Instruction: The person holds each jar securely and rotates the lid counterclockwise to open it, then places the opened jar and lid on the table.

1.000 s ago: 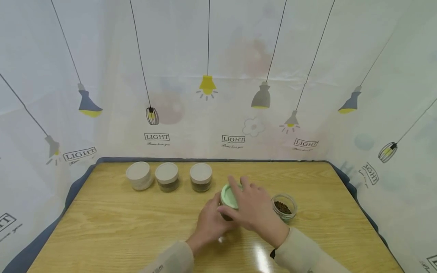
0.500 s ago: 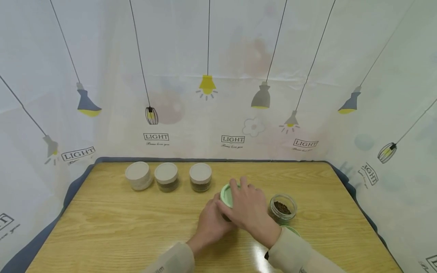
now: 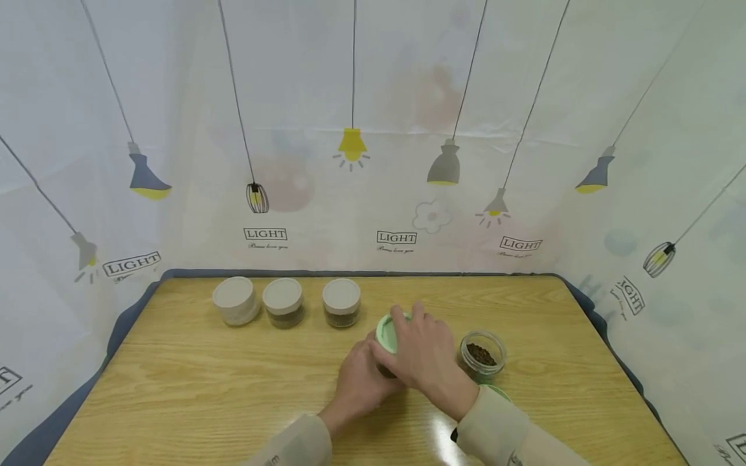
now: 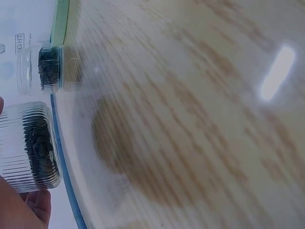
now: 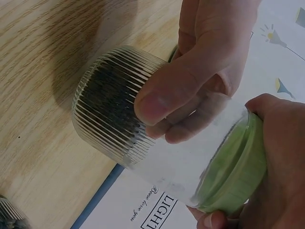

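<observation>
A ribbed glass jar (image 5: 109, 100) with dark contents is gripped round its side by my left hand (image 3: 361, 383). It is tilted, and in the head view the hands hide most of it. Over its mouth sits a light green lid (image 3: 386, 332), which my right hand (image 3: 427, 353) grips from above with fingers and thumb at the rim. The right wrist view shows this green lid edge-on, with clear glass between it and the dark contents. Beside my right wrist stands a lidless glass jar (image 3: 481, 357) holding dark brown bits.
Along the back left of the wooden table (image 3: 233, 388) stand three white-lidded jars (image 3: 236, 301). Partly behind my right sleeve lies another green lid (image 3: 495, 391), close to the lidless jar. A printed curtain (image 3: 326, 194) borders the table's far edge.
My right hand has turned a little on the green lid, and its wrist has shifted left. The other green lid has come into view by the sleeve. My left hand keeps its hold.
</observation>
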### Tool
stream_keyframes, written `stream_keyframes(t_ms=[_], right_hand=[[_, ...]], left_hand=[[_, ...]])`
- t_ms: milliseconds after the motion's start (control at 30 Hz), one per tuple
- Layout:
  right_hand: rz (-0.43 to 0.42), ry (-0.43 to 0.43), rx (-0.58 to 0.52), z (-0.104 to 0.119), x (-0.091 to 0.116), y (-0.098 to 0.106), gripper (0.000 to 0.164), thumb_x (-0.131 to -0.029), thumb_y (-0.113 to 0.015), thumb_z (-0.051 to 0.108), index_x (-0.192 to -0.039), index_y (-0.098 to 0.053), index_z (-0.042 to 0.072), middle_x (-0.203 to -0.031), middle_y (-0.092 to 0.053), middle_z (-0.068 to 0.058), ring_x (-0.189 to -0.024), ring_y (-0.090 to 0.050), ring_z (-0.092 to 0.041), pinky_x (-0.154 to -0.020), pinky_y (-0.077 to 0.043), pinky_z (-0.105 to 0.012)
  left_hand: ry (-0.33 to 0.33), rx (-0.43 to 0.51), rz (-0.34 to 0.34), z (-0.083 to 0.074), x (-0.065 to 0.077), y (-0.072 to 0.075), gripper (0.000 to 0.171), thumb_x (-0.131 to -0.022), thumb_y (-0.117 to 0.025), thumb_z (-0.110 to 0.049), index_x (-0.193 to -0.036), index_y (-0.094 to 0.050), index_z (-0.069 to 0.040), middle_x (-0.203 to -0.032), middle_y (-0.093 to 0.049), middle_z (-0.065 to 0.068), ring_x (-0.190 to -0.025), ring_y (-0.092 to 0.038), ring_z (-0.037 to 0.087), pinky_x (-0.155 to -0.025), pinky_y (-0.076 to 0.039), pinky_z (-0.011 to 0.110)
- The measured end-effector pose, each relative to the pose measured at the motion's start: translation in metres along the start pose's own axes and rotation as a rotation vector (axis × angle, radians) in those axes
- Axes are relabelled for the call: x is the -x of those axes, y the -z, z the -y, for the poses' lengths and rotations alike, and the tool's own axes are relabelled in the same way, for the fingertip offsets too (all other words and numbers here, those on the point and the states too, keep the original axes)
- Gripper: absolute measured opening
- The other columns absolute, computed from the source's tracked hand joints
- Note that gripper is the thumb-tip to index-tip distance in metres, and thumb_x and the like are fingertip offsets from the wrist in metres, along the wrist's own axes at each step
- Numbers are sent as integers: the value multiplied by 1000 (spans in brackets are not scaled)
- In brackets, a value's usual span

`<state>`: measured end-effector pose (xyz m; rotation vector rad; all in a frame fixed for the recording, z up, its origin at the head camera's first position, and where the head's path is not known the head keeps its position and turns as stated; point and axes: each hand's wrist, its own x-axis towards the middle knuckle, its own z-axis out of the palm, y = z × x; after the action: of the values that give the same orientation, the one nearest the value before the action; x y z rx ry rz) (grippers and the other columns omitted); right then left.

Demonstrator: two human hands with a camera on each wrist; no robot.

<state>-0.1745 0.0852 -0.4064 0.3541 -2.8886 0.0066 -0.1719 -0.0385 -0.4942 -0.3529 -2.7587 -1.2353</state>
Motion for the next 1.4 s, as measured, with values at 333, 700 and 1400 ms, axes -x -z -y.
stream_keyframes(t_ms=[333, 700, 1400], right_hand=[[-1, 24, -12, -3, -2, -3, 63, -83, -49, 69, -119, -57, 18, -88, -56, -13, -63, -56, -24, -50, -42, -33], [-40, 95, -14, -8, -3, -5, 62, -84, -47, 70, -115, -58, 18, -91, -56, -10, -61, -52, -20, -46, -39, -30], [-45, 391, -106, -24, -6, -1, 55, -81, -55, 62, -124, -57, 27, -99, -56, -4, -68, -50, -11, -55, -39, -23]], left_hand=[[8, 36, 7, 0, 0, 1, 87, -64, -84, -51, -134, -53, -11, -116, -66, 1, -106, -61, 19, -91, -52, 42], [-7, 30, -13, -1, 0, 2, 83, -61, -86, -51, -130, -56, -15, -112, -67, -2, -102, -62, 16, -88, -52, 39], [11, 142, 85, 6, 3, 9, 83, -61, -86, -52, -130, -52, -21, -115, -64, -7, -103, -61, 12, -91, -51, 35]])
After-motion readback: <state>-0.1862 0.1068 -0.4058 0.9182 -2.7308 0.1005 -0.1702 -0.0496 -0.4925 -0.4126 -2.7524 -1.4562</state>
